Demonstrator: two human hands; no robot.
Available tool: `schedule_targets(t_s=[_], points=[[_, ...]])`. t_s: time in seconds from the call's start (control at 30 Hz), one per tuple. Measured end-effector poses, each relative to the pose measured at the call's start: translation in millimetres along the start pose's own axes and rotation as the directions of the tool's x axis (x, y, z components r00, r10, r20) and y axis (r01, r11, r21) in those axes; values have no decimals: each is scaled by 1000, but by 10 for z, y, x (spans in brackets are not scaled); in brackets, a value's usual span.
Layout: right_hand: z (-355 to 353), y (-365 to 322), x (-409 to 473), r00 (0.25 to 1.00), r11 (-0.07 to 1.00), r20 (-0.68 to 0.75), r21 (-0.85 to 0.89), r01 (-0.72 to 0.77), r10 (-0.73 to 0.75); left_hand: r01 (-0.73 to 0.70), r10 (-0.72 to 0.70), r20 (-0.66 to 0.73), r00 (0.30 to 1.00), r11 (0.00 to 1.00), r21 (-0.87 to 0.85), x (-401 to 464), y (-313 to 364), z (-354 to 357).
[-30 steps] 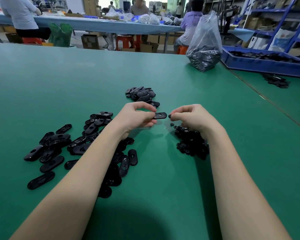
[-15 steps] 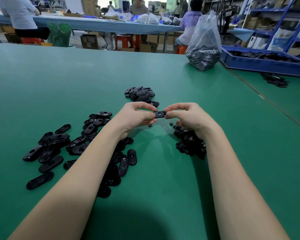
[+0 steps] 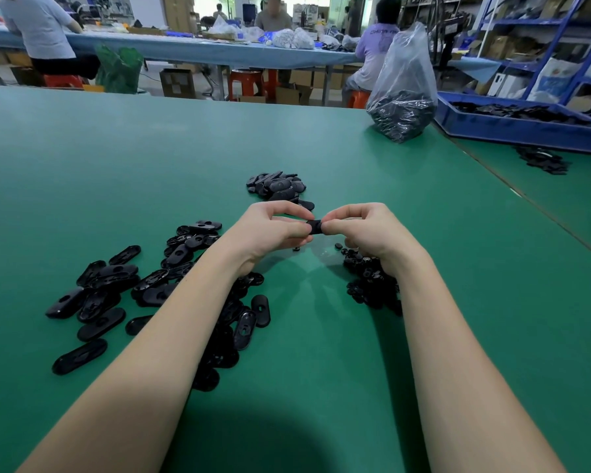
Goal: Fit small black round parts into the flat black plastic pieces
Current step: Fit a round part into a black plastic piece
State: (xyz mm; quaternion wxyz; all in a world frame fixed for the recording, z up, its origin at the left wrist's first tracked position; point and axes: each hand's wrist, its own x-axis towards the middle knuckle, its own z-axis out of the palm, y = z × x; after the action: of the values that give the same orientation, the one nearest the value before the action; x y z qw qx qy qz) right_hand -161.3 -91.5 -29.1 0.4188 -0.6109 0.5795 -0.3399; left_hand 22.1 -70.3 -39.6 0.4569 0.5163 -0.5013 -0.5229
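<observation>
Hands meet above the green bench (image 3: pixel 321 336), which has a smooth matte surface. The left hand (image 3: pixel 270 230) and the right hand (image 3: pixel 365 230) both pinch one flat black plastic piece (image 3: pixel 315 227) between thumb and curled fingers; only a short glossy stretch of it shows between them. Left of the arms lies a loose spread of flat oblong pieces (image 3: pixel 116 295) with rounded ends and holes. Under the right wrist sits a heap of small black round parts (image 3: pixel 369 278). A smaller pile of oblong pieces (image 3: pixel 277 186) lies just beyond the hands. Farther off stand a crinkled clear plastic bag (image 3: pixel 403 87) of dark parts and a blue plastic crate (image 3: pixel 526 131). No writing on them is readable.
</observation>
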Motion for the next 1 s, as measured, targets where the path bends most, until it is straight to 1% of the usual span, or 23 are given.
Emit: schedule_targets(t_s=[0.17,0.37,0.53,0.83,1.0], points=[[12,-20,0,1000,1000,-5,-4,23,-23,-11,11,0,1000,1000,6,13,-10,7],[-3,-15,-8,999,1000,-33,-2,11,-11,-22,22,9,1000,1000,-7,14,-8,5],[8,-11,-10,999,1000,-29,-4,20,-20,-18,18,4,1000,1000,-1,10,-11,8],[21,-35,-5,998,999,-59,-2,-35,34,-36,36,4,999,998,42,4,-15,-1],[9,-45,-42,998,998,-7,33,-56,57,-20,20,0,1000,999,35,-9,6,-21]])
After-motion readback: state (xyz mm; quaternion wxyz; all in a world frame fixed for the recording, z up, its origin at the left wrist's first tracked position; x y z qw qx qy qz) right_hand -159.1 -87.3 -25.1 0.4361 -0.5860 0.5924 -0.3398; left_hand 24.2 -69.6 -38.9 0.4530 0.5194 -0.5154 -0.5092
